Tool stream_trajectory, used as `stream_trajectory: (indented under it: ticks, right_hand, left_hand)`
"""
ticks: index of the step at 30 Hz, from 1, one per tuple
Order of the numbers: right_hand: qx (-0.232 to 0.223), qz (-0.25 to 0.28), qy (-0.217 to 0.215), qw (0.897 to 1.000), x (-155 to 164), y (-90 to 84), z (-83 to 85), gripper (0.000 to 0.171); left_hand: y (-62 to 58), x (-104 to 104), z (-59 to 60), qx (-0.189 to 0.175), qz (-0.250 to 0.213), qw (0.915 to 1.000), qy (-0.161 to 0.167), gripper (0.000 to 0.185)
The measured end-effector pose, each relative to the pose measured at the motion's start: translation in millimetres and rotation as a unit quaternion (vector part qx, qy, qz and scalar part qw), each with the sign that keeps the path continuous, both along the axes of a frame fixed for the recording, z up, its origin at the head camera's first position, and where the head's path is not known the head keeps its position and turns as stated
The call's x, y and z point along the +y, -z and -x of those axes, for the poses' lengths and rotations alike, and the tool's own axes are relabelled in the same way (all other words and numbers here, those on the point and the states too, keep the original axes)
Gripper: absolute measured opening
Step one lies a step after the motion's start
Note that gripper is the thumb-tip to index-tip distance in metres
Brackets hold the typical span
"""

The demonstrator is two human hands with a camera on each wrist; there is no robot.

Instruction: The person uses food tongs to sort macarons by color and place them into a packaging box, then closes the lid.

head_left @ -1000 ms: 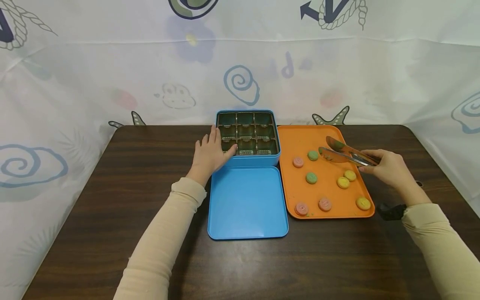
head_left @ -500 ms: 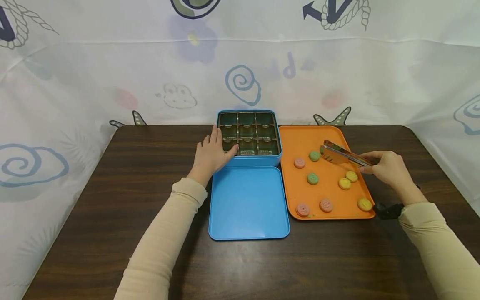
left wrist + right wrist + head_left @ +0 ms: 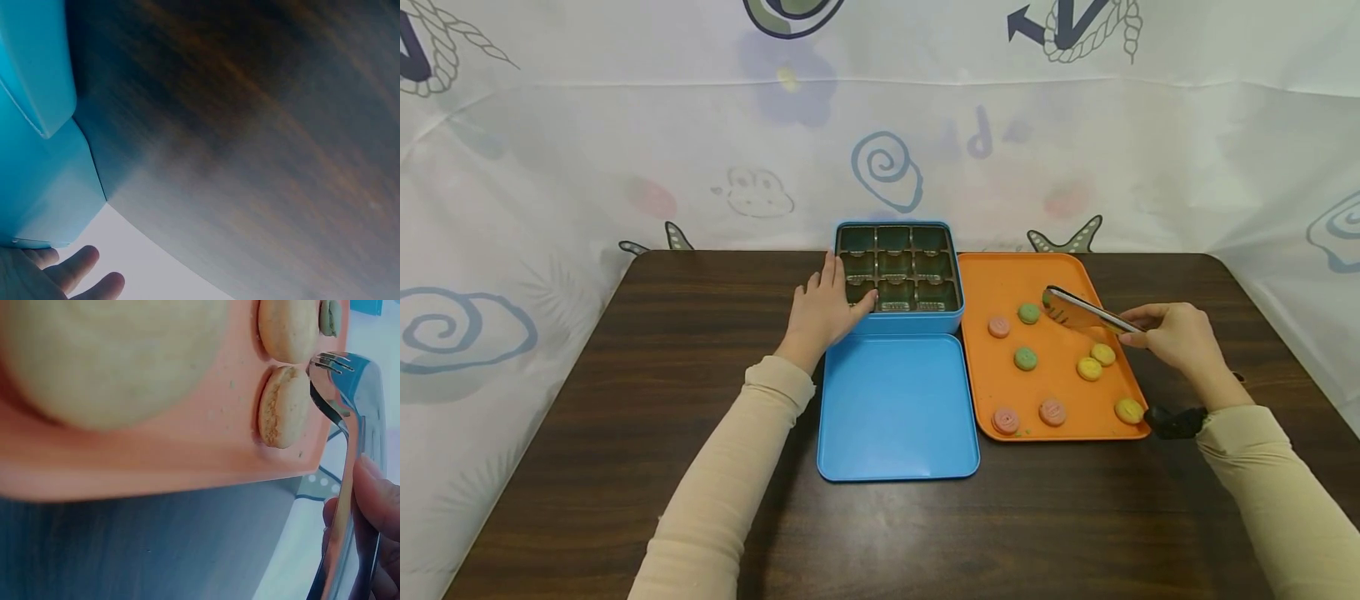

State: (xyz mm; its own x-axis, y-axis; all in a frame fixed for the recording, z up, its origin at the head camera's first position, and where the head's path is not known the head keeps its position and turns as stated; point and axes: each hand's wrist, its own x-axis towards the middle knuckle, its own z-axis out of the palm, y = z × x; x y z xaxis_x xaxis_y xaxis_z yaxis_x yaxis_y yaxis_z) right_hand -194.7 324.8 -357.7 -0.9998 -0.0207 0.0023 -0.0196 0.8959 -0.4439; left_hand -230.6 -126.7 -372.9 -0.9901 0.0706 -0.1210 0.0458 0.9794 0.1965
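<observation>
Tongs over the tray, other hand on the tin

My right hand [image 3: 1176,337] pinches the metal tongs [image 3: 1078,310], whose tips hover just beside the green macaron [image 3: 1028,312] at the tray's 12 o'clock end. The orange tray [image 3: 1000,279] lies on the worktop [image 3: 625,375] at 3 o'clock from the blue tin [image 3: 898,321]. My left hand [image 3: 822,310] rests with relaxed fingers on the tin's 9 o'clock wall. The blue lid [image 3: 897,408] lies just at 6 o'clock of the tin.

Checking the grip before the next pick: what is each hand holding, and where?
The right hand grips metal tongs at the handle end. The left hand holds nothing, resting on the blue tin.
</observation>
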Motion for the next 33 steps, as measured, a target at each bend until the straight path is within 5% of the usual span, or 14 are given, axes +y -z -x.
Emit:
stream_trajectory:
  ticks: [12,33]
  right_hand:
    - [0.02,0.019,0.041,0.999,-10.1,-9.9,4.0,0.034]
    - [0.05,0.076,0.025,0.996,-72.4,-46.2,32.9,0.036]
  left_hand:
    - [0.1,0.7,0.0,0.002,0.004,1.0,0.0,0.09]
    - [0.9,0.5,0.0,0.0,0.012,0.9999,0.0,0.09]
